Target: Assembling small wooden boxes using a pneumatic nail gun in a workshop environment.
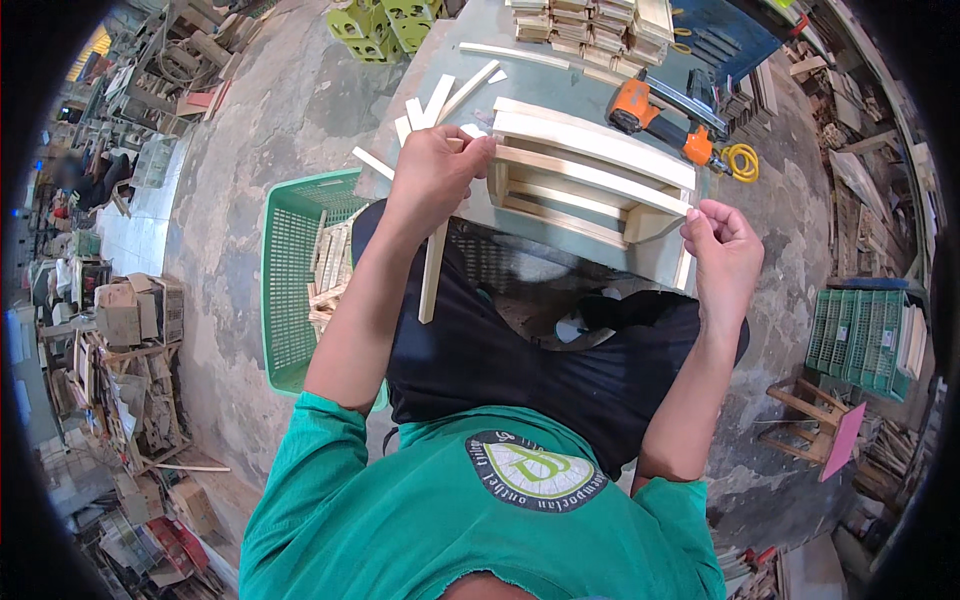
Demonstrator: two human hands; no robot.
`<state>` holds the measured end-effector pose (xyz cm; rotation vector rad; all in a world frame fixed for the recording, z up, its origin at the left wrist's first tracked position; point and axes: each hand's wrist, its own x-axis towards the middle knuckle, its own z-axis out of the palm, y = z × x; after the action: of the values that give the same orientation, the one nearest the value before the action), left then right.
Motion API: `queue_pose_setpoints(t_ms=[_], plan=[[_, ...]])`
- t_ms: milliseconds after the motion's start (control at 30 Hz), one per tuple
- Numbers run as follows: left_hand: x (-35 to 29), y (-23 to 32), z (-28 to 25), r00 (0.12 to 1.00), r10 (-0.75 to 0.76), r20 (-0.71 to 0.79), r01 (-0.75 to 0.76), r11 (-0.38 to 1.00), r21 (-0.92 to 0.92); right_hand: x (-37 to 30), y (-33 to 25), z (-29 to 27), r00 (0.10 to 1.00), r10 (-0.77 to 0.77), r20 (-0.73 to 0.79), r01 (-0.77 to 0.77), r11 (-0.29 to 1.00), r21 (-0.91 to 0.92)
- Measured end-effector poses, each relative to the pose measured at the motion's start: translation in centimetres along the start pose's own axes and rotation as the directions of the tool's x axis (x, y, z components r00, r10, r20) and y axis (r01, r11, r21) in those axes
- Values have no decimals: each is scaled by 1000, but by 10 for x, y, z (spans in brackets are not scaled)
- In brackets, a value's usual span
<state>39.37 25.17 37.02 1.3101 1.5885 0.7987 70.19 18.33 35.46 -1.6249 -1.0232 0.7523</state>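
A small slatted frame of pale wood [640,226] lies on the grey worktable in front of me. Along its near side runs a thin wooden slat [590,180], with a hand at each end. My left hand [437,178] is closed, thumb and forefinger at the slat's left end. A second wooden strip [433,275] hangs down from beneath that hand toward my lap, seemingly held in the palm. My right hand [724,250] pinches the slat's right end at the frame's corner. Loose wooden strips [440,97] lie fanned out beyond my left hand.
An orange nail gun [632,106] with a yellow coiled hose [740,162] rests on the table [440,60] at right. Stacked wood pieces [590,25] stand at the back. A green basket [275,290] of wood pieces is on the floor at left; green crates [855,340] stand at right.
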Motion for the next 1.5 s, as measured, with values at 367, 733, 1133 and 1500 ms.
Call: queue_pose_setpoints(t_ms=[367, 733, 1133, 1500], plan=[[-3, -8, -3, 997, -5, -73, 0, 998, -69, -4, -1, 1, 999, 26, -24, -24, 995, 93], [-77, 14, 43, 936, 351, 16, -139, 411, -901, -134, -5, 60, 789, -400, 465, 294, 912, 286], [-24, 53, 102, 431, 847, 310, -890, 342, 301, 43, 122, -24, 996, -61, -73, 39, 963, -268], [-6, 59, 146, 324, 822, 468, -916, 149, 372, 29, 86, -11, 953, -301, 4, 292, 920, -260]])
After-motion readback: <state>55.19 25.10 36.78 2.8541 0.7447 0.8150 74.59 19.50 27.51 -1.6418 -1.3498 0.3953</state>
